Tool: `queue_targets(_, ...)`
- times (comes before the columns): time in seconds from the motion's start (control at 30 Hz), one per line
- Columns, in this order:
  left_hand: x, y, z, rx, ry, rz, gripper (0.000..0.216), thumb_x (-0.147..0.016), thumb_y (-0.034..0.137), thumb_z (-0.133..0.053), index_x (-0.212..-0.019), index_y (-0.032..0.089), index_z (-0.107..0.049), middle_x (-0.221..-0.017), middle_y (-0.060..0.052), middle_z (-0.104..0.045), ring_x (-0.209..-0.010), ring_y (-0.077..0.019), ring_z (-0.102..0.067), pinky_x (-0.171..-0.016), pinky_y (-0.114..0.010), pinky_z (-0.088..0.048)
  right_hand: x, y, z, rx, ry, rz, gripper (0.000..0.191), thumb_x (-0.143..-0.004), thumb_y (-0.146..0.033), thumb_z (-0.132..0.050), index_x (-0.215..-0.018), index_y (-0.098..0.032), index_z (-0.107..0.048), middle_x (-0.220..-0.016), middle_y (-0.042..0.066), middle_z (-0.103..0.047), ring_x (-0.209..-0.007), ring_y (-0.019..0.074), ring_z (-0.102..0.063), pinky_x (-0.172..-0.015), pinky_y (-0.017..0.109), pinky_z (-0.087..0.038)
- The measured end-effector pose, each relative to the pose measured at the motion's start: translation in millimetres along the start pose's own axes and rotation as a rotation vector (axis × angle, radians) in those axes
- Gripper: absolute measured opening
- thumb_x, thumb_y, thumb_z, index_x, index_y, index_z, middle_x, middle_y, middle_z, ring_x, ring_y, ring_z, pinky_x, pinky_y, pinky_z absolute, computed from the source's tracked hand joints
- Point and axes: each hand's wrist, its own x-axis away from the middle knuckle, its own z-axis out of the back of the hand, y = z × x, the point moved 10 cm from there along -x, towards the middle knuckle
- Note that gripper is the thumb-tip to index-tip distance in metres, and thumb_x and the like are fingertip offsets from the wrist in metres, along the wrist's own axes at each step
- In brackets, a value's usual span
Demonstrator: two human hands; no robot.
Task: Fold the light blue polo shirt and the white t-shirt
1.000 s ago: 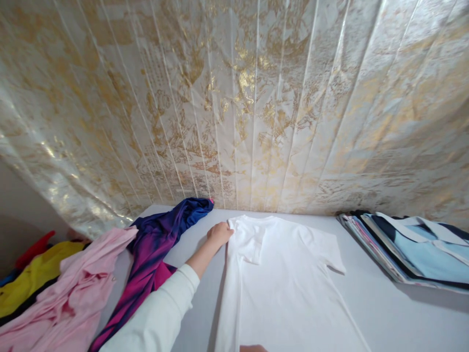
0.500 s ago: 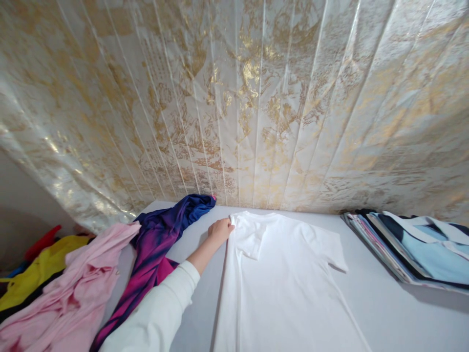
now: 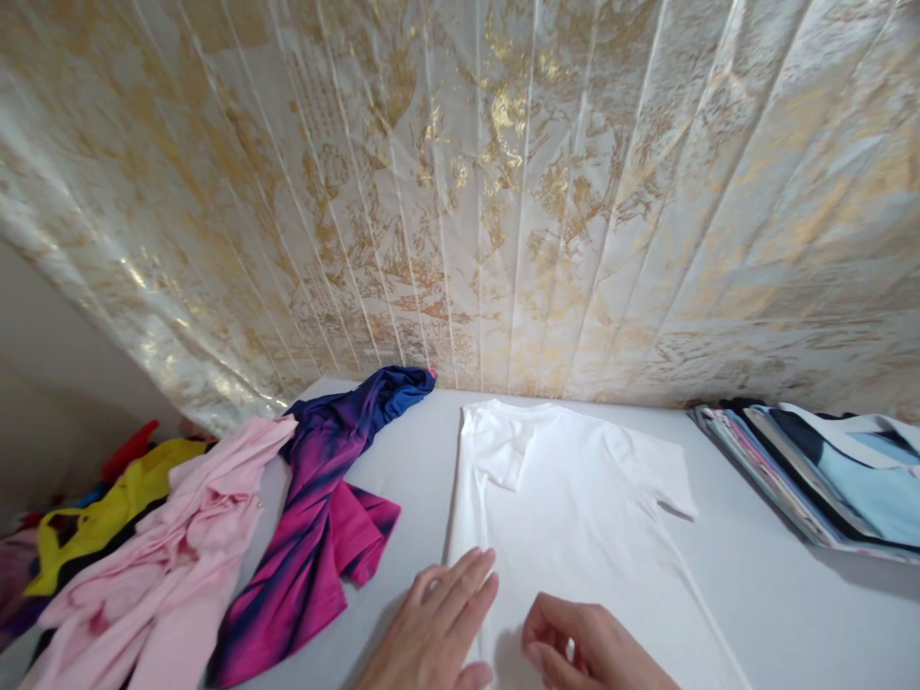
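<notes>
A white T-shirt [image 3: 575, 498] lies flat on the pale table [image 3: 776, 594], its left sleeve folded inward over the body. My left hand [image 3: 438, 628] rests near the shirt's left folded edge, fingers stretched out flat and holding nothing. My right hand [image 3: 586, 647] hovers over the shirt's lower middle with its fingers curled in; nothing shows in them.
A blue and magenta garment [image 3: 323, 498] lies left of the shirt, with a pink garment [image 3: 172, 575] and yellow and red clothes [image 3: 107, 498] further left. A stack of folded clothes [image 3: 826, 479] sits at the right. A gold-patterned curtain [image 3: 503, 192] hangs behind the table.
My left hand has let go of the shirt's far left shoulder and drawn back to the near edge. My right hand has come into view over the shirt.
</notes>
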Motion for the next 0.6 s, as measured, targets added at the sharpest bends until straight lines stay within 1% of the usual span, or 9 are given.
queue_targets(0.07, 22, 4, -16, -0.113, -0.031, -0.053, 0.066, -0.095, 0.039, -0.048, -0.152, 0.019, -0.020, -0.152, -0.009, -0.036, -0.138, -0.0235, -0.037, -0.103, -0.035, -0.041, -2, -4, -7, 0.040, 0.026, 0.077, 0.014, -0.076, -0.015, -0.051, -0.081, -0.019, -0.063, -0.078, 0.002, -0.067, -0.068, 0.0129, -0.057, -0.063, 0.021, -0.042)
queue_targets(0.13, 34, 0, -25, -0.220, -0.017, -0.041, 0.064, -0.095, 0.030, -0.045, -0.152, 0.017, -0.019, -0.152, -0.008, -0.035, -0.138, -0.0218, -0.037, -0.102, -0.033, -0.041, -3, -6, -12, 0.104, 0.072, 0.140, 0.018, -0.074, -0.010, -0.050, -0.082, -0.019, -0.064, -0.080, 0.003, -0.066, -0.071, 0.0139, -0.058, -0.066, 0.021, -0.043)
queue_targets(0.2, 41, -1, -30, -0.309, 0.024, -0.038, 0.061, -0.094, 0.018, -0.041, -0.152, 0.016, -0.022, -0.152, -0.006, -0.035, -0.139, -0.0193, -0.036, -0.102, -0.031, -0.040, -3, -7, -14, 0.138, 0.105, 0.182, 0.022, -0.075, -0.008, -0.048, -0.083, -0.019, -0.065, -0.080, 0.003, -0.067, -0.074, 0.0142, -0.059, -0.068, 0.021, -0.043)
queue_targets(0.27, 46, 4, -30, -0.387, 0.094, -0.074, 0.058, -0.093, 0.012, -0.035, -0.150, 0.018, -0.028, -0.151, -0.002, -0.037, -0.139, -0.0169, -0.035, -0.103, -0.029, -0.038, -3, -8, -14, 0.138, 0.118, 0.207, 0.024, -0.076, -0.007, -0.047, -0.085, -0.019, -0.066, -0.081, 0.003, -0.067, -0.075, 0.0139, -0.059, -0.070, 0.020, -0.043)
queue_targets(0.37, 56, 13, -27, -0.472, 0.173, -0.148, 0.052, -0.095, 0.013, -0.032, -0.146, 0.020, -0.037, -0.150, 0.000, -0.040, -0.138, -0.0161, -0.035, -0.104, -0.028, -0.037, -3, -6, -10, 0.122, 0.130, 0.196, 0.027, -0.075, -0.006, -0.047, -0.086, -0.020, -0.067, -0.081, 0.002, -0.067, -0.075, 0.0135, -0.060, -0.069, 0.020, -0.043)
queue_targets(0.5, 67, 14, -20, -0.504, 0.188, -0.179, 0.046, -0.095, 0.015, -0.035, -0.140, 0.020, -0.046, -0.148, -0.001, -0.045, -0.136, -0.0175, -0.037, -0.104, -0.028, -0.036, -3, -4, -7, 0.109, 0.148, 0.171, 0.028, -0.073, -0.005, -0.047, -0.086, -0.019, -0.068, -0.082, 0.002, -0.067, -0.074, 0.0135, -0.060, -0.068, 0.020, -0.043)
queue_targets(0.6, 72, 15, -13, -0.486, 0.204, -0.207, 0.043, -0.095, 0.018, -0.038, -0.136, 0.023, -0.051, -0.144, 0.001, -0.050, -0.133, -0.0157, -0.041, -0.100, -0.024, -0.038, -4, -6, -9, 0.106, 0.135, 0.186, 0.029, -0.073, -0.005, -0.048, -0.086, -0.020, -0.068, -0.083, 0.002, -0.068, -0.076, 0.0137, -0.061, -0.069, 0.020, -0.044)
